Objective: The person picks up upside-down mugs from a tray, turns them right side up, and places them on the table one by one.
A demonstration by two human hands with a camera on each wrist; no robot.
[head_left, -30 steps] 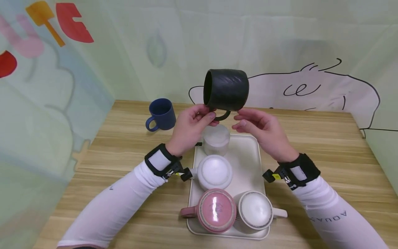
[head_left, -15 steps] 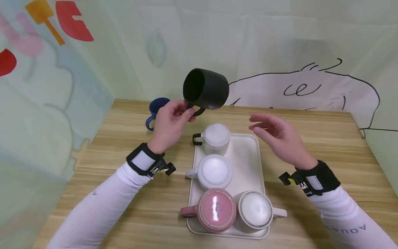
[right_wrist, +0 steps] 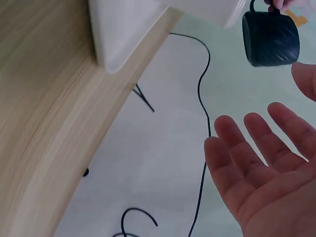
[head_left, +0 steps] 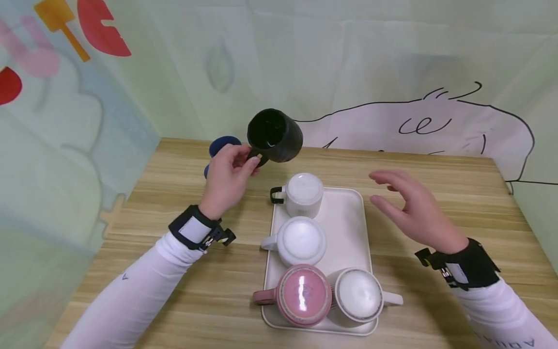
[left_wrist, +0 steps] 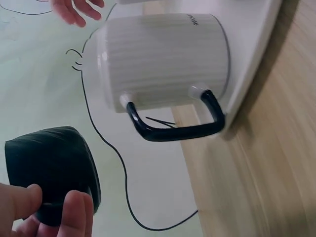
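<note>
Beyond the tray's (head_left: 346,228) far left corner, we hold the black mug (head_left: 283,139) raised, its handle pinched in our left hand (head_left: 226,179). Its axis tilts, mouth facing left and towards us. Our right hand (head_left: 422,212), fingers apart and touching nothing, hangs right of the tray, farther from the mug.

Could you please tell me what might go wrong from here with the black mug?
The left hand holds the tilted black mug by its handle, with the right hand apart from it, so it might twist or slip. The blue mug is partly hidden by the left hand in the head view, so it could be knocked unseen. The pink mug has its handle past the tray's rim, where a sleeve might catch it.
</note>
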